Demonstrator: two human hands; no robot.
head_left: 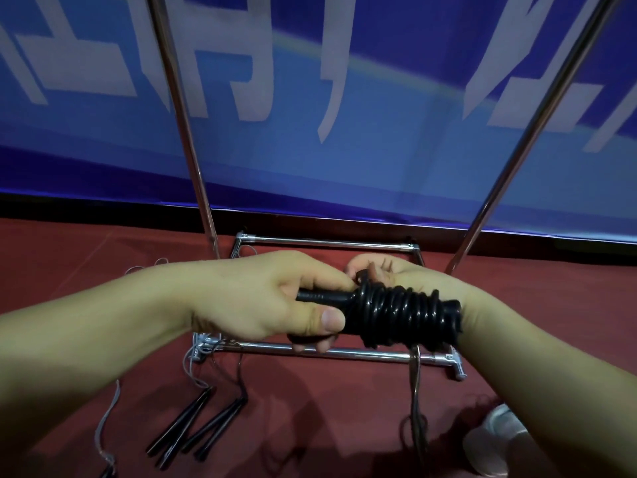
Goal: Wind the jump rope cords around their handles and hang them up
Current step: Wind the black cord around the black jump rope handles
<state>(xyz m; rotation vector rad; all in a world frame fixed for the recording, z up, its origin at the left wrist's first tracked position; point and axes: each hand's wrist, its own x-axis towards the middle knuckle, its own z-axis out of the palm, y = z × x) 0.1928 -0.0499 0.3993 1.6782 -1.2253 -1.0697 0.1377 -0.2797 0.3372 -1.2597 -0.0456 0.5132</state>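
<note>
A: Seen at centre: black jump rope handles (324, 300), ribbed and round, held level above the red carpet floor (310, 426). Glossy black cord (403, 313) wound in many tight coils around the 3 o'clock half.

B: Gripped by the left hand (275, 298) at the 9 o'clock end. Fingers (332, 320) curled fully around the bare ribbed part, thumb laid on top.

A: And the right hand (400, 270)?

B: Placed behind the coils, at 1 o'clock from them. Fingers bent, pinching a small loop of cord at the top of the winding. Mostly hidden by the bundle, so hard to read further.

A: Hanging from the coils at 5 o'clock: a loose tail of cord (415, 401), thin, dropping to the floor.

B: Below the hands: chrome rack (344, 353), shiny round tubes, base a rectangle, two poles rising to 11 and 1 o'clock, tops cut off by the edge.

A: At 7 o'clock on the floor: more handles (193, 426), slim, black, tapered, four or so, lying close together. Thin pale cords (107, 419) beside them, tangled near the rack corner, hard to follow.

B: Open carpet between those and the tail. Behind the rack: blue banner (344, 115), smooth, white characters blurred. At 4 o'clock: a pale shoe (496, 439), partly hidden by the right forearm.
</note>
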